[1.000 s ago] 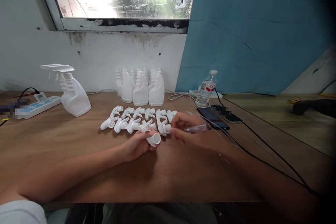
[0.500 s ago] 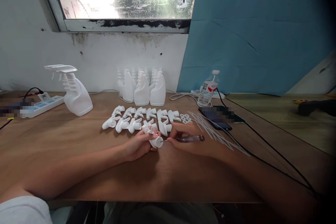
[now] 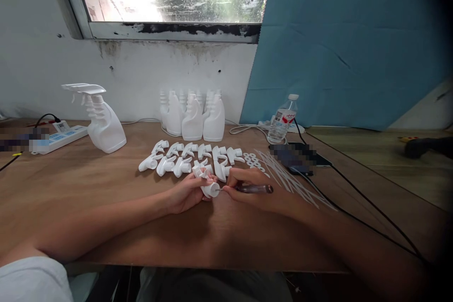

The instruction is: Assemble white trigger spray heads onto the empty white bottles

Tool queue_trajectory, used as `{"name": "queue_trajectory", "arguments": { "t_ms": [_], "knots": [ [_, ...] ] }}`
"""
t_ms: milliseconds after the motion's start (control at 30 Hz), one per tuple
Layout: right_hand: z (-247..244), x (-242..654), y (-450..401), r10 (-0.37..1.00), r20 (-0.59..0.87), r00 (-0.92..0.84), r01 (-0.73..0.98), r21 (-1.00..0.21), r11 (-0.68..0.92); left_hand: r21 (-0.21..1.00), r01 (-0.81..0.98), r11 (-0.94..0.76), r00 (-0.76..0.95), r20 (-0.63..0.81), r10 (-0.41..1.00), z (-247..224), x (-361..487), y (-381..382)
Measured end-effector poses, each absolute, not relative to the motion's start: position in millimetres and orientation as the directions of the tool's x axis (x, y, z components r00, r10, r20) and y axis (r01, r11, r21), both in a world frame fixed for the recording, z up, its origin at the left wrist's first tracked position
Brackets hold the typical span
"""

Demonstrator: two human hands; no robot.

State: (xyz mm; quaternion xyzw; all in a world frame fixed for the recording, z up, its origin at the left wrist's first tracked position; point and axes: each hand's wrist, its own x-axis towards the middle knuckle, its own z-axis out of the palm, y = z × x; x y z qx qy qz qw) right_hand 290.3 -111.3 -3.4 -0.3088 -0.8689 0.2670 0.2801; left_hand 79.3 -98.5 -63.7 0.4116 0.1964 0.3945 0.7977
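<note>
My left hand (image 3: 188, 192) grips a white trigger spray head (image 3: 211, 189), its round collar turned to the right. In my right hand (image 3: 249, 188) is a screwdriver (image 3: 257, 189) with a dark, see-through handle. Its thin metal shaft points left and its tip reaches the collar opening; how far in it goes I cannot tell. Just beyond my hands, more white spray heads (image 3: 183, 166) lie in two rows on the brown table (image 3: 141, 236). Small white rings (image 3: 252, 159) and thin clear tubes (image 3: 283, 174) lie beyond and beside my right hand.
Several white bottles (image 3: 192, 120) stand against the wall. At left are a spray bottle (image 3: 106, 125) with heads on top and a power strip (image 3: 62, 139). A water bottle (image 3: 282, 121), phones (image 3: 293, 158) and a black cable (image 3: 368, 212) are at right.
The view has shifted slightly. The screwdriver stays at the spray head's collar, its handle a little further left, and more of the white rings show past my right hand.
</note>
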Motion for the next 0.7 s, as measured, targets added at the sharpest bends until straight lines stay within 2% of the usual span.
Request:
{"name": "queue_trajectory", "arguments": {
  "t_ms": [133, 233, 500, 700],
  "knots": [
    [-7, 288, -108, 0.790, 0.243, -0.563, 0.361, -0.788, 0.499, 0.800, -0.474, 0.369, 0.628, 0.014, 0.778, -64, 78, -96],
    [-13, 288, -105, 0.821, 0.211, -0.531, 0.301, -0.859, 0.415, 0.799, -0.467, 0.380, 0.638, 0.006, 0.770, -64, 77, -96],
    [-29, 286, -95, 0.797, 0.250, -0.550, 0.035, -0.946, 0.321, 0.753, -0.505, 0.421, 0.644, 0.004, 0.765, -61, 77, -95],
    [-33, 281, -97, 0.836, 0.227, -0.500, -0.071, -0.973, 0.222, 0.716, -0.534, 0.449, 0.659, 0.020, 0.752, -61, 77, -94]
  ]
}}
